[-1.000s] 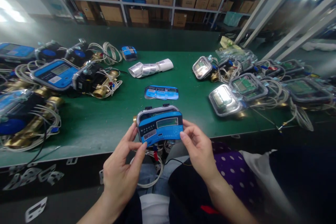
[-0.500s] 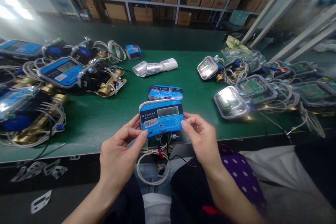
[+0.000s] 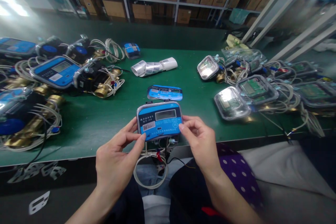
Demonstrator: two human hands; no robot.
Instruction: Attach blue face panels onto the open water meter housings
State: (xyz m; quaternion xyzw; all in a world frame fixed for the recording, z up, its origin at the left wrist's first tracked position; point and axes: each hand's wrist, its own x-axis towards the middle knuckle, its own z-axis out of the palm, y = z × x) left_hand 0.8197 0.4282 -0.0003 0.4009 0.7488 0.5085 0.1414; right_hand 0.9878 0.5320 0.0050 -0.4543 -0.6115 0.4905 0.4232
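A meter with a blue-and-black face label and a grey display window [image 3: 159, 120] is tilted up toward me at the table's front edge. My left hand [image 3: 118, 157] grips its lower left corner, thumb on the front and fingers behind. At the right edge my right hand [image 3: 201, 140] pinches the meter, thumb tip on the label's border. A coiled white cable [image 3: 151, 187] and a thin dark wire hang below the meter over my lap. Just behind it lies a stack of blue face labels [image 3: 165, 92] on the green table [image 3: 189, 105].
Blue-faced meters [image 3: 55, 71] with brass fittings and cables crowd the left side. Meters with bare green circuit boards [image 3: 256, 89] stand at the right. A roll of clear film [image 3: 154, 67] and a blue bundle [image 3: 132, 50] lie farther back. Cut-out label scraps [image 3: 39, 202] are below the table edge.
The meter and both hands sit slightly lower and to the left in view, and the label faces me a little more. Both hands keep their hold at its sides.
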